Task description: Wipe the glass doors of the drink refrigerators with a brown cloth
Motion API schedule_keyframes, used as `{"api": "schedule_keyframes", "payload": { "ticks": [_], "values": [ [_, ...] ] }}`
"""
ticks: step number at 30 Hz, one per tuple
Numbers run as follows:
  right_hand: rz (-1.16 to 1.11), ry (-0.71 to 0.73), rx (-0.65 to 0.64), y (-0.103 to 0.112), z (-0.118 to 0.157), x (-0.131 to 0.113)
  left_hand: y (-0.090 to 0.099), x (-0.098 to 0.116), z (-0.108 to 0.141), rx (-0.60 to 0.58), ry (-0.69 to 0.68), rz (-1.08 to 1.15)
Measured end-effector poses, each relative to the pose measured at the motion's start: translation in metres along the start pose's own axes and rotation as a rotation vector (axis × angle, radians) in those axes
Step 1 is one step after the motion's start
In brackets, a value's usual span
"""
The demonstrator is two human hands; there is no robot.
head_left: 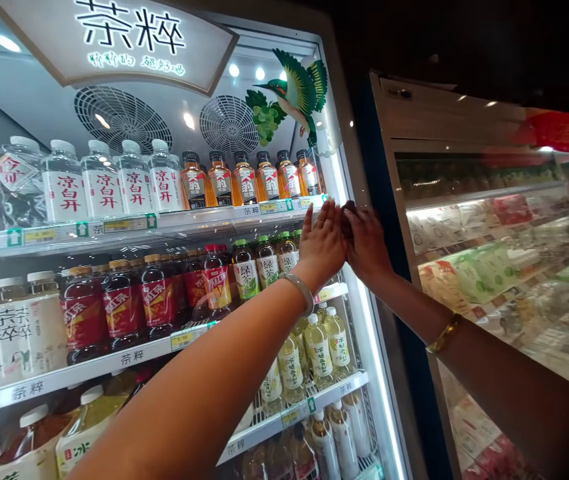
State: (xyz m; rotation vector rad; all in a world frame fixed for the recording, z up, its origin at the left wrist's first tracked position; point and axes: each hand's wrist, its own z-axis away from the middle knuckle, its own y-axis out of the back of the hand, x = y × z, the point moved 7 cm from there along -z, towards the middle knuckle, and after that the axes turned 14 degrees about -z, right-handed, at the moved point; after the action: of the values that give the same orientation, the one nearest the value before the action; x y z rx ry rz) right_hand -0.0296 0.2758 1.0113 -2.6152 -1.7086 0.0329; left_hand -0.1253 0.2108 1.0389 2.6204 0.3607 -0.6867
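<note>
A lit glass-door drinks fridge stands in front of me, with rows of bottles on its shelves. My left hand lies against the right part of the glass door, fingers stretched out and apart, nothing in it. Right beside it, my right hand rests at the door's right frame. Its fingers point up and look stretched, though their tips are dim. Bottles with amber drink are up and left of my hands. Green-capped tea bottles stand just left of my left wrist.
Clear water bottles fill the top shelf's left side, with red-labelled tea bottles below. Pale yellow drinks stand on a lower shelf. At right, another chiller holds packaged goods. A dark gap separates the two units.
</note>
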Motion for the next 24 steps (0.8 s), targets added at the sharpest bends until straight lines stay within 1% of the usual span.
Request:
{"api": "schedule_keyframes", "payload": {
  "ticks": [2,3,5,6,8,9,11,13,16,18,19,21,23,24],
  "values": [
    [-0.022,0.056,-0.051,-0.006,-0.015,-0.01,0.004,-0.011,-0.006,0.006,0.031,-0.011],
    [-0.028,0.074,-0.071,-0.006,-0.026,-0.011,0.007,-0.017,-0.01,0.01,0.049,-0.019],
    [-0.024,0.067,-0.079,-0.001,-0.044,-0.005,0.012,-0.026,-0.016,0.011,0.065,-0.035],
    [-0.016,0.044,-0.065,0.002,-0.049,0.0,0.014,-0.029,-0.017,0.008,0.062,-0.041],
    [0.003,-0.016,-0.016,0.006,-0.046,0.005,0.015,-0.032,-0.016,-0.002,0.05,-0.042],
    [0.009,-0.035,0.003,0.006,-0.041,0.004,0.016,-0.033,-0.014,-0.008,0.045,-0.036],
    [0.009,-0.026,-0.001,-0.001,-0.032,-0.008,0.017,-0.033,-0.011,-0.013,0.03,-0.021],
    [-0.002,0.026,-0.042,-0.009,-0.034,-0.027,0.019,-0.037,-0.01,-0.016,0.039,-0.015],
    [-0.018,0.131,-0.14,-0.015,-0.061,-0.047,0.027,-0.054,-0.014,-0.009,0.115,-0.033],
    [-0.016,0.164,-0.17,-0.013,-0.077,-0.048,0.033,-0.064,-0.015,0.004,0.131,-0.051],
    [-0.011,0.151,-0.151,-0.011,-0.08,-0.045,0.035,-0.067,-0.013,0.011,0.12,-0.058],
    [0.007,0.083,-0.061,-0.007,-0.071,-0.038,0.038,-0.071,-0.007,0.017,0.095,-0.061],
    [0.02,0.022,0.028,-0.009,-0.047,-0.037,0.037,-0.073,0.002,0.008,0.087,-0.057],
    [0.023,0.013,0.052,-0.013,-0.035,-0.042,0.036,-0.074,0.007,-0.003,0.088,-0.058]
  ]
}}
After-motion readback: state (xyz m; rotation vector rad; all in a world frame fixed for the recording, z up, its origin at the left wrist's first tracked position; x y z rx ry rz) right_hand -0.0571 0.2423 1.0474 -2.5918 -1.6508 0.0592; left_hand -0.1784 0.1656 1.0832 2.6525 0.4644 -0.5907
